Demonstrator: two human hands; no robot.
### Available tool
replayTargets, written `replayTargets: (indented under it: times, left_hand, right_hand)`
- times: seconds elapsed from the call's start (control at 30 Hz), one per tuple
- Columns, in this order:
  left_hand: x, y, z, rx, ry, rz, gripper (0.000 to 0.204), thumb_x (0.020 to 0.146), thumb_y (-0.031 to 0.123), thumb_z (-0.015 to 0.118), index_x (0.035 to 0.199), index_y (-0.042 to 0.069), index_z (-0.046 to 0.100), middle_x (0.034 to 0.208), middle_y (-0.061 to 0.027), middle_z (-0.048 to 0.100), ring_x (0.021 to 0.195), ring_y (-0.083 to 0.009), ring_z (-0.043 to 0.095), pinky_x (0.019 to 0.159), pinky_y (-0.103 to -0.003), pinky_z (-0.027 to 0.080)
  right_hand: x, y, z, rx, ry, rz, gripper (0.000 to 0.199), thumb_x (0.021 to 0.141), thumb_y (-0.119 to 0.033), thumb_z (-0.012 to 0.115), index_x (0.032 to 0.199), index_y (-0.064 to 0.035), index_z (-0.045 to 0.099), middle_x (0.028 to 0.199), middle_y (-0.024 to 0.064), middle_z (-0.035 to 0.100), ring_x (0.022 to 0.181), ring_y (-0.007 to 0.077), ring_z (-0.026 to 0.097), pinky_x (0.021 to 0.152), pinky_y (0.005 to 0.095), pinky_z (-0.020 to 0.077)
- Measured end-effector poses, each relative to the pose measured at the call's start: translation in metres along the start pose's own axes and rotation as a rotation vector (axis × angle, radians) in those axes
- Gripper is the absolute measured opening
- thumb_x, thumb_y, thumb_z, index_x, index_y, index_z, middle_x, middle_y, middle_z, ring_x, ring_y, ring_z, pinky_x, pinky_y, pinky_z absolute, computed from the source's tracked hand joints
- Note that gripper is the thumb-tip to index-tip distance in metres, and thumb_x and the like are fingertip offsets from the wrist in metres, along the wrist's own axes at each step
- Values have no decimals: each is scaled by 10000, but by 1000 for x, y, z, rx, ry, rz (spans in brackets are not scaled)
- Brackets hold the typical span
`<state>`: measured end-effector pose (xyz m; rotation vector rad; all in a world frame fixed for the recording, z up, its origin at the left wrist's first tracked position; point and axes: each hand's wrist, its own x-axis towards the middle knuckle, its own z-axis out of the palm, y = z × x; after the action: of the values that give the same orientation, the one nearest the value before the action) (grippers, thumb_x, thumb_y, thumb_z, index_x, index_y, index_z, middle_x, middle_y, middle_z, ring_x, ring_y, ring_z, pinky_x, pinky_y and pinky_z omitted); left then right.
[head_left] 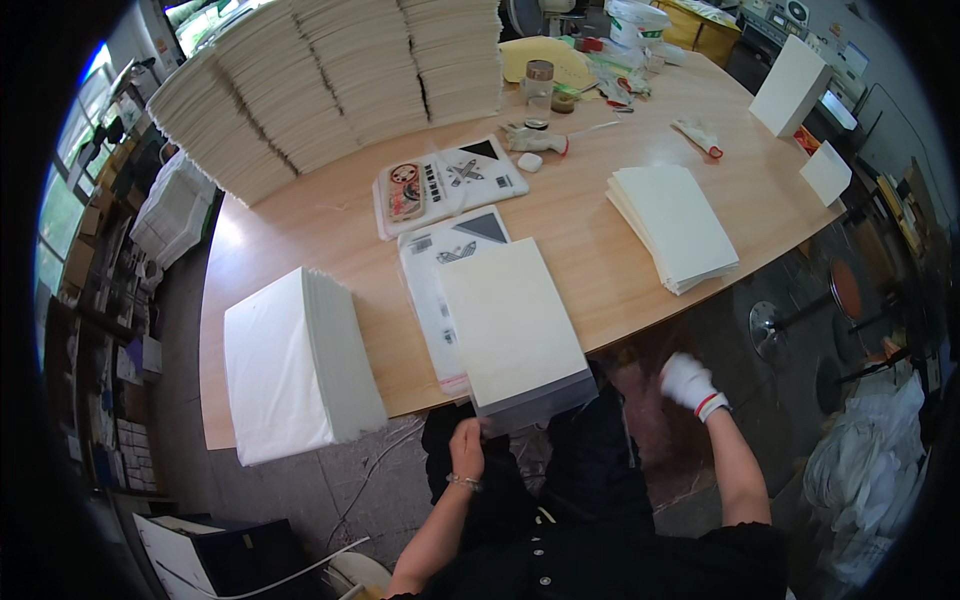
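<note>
A person's bare left hand is pinching the near edge of a clear plastic sleeve that is hanging over the front edge of a wooden table, fingers curled shut on the film; the fingertips themselves are tucked under the sleeve and are hard to make out. A cream sheet is sitting inside or on top of the sleeve, tilted slightly, and which of the two cannot be told. It is covering most of a printed plastic packet lying beneath it. The left forearm is rising from the lower edge, a bracelet at the wrist.

The right hand, in a white glove with a red cuff, is hovering off the table's edge over the floor, blurred; how far its fingers are parted cannot be told, and nothing is visibly in its grasp.

A thick white stack is resting at the table's near left corner, a thinner cream pile to the right, and tall fanned stacks are lining the far side, their tops cut off by the picture's rim.
</note>
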<state>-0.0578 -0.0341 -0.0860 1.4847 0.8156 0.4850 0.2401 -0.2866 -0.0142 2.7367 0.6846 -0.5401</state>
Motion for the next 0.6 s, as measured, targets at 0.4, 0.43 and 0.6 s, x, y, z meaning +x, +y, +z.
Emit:
replayTargets:
  times: [0.4, 0.43, 0.6]
  left_hand:
    - [23, 59, -27, 859, -145, 952, 114, 709, 144, 638, 753, 62, 572, 767, -54, 576, 685, -228, 552, 589, -314, 455]
    - [25, 57, -26, 826, -138, 826, 111, 729, 152, 625, 742, 58, 568, 730, -61, 569, 650, -240, 548, 574, -321, 453]
    - [33, 53, -10, 526, -42, 92, 264, 829, 232, 536, 652, 37, 537, 537, -60, 542, 499, -185, 549, 471, -294, 433]
  right_hand:
    - [-2, -99, -17, 1046, 307, -1033, 60, 718, -125, 567, 694, -70, 566, 622, 92, 563, 583, 256, 569, 537, 327, 466]
    - [-2, -100, -18, 910, 348, -997, 92, 734, -150, 551, 689, -71, 564, 627, 102, 566, 592, 269, 571, 541, 338, 465]
    - [-3, -122, -23, 537, 419, -519, 241, 772, -288, 503, 695, -63, 544, 687, 145, 588, 647, 339, 571, 583, 431, 449]
